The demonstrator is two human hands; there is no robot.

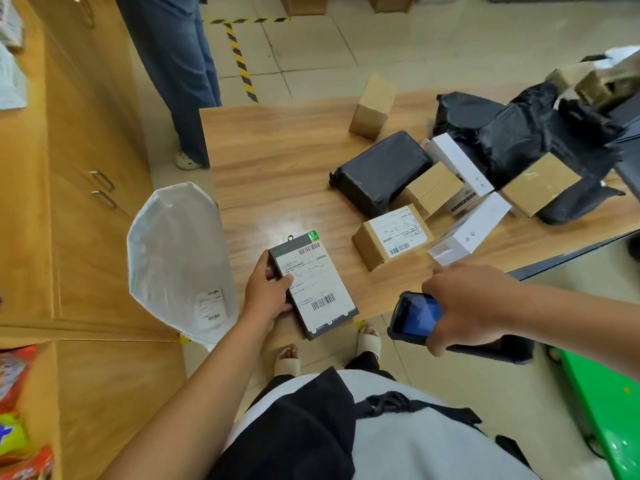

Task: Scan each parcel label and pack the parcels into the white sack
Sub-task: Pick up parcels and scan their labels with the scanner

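gripping a flat grey parcel [313,285] in left hand [268,292] fingers, right hand [465,308] fingers clasping a scanner [414,315]

label text [313,277] too small to read; scanner [415,315] partly hidden by right hand [464,306].

Parcel-handling room, likely a courier pickup point. Wooden table [277,161] heaped with labelled cardboard boxes [389,242] and black poly mailers [379,171]; yellow-black hazard tape [240,60] on tiled floor. Wooden cabinets [86,140] along one wall.
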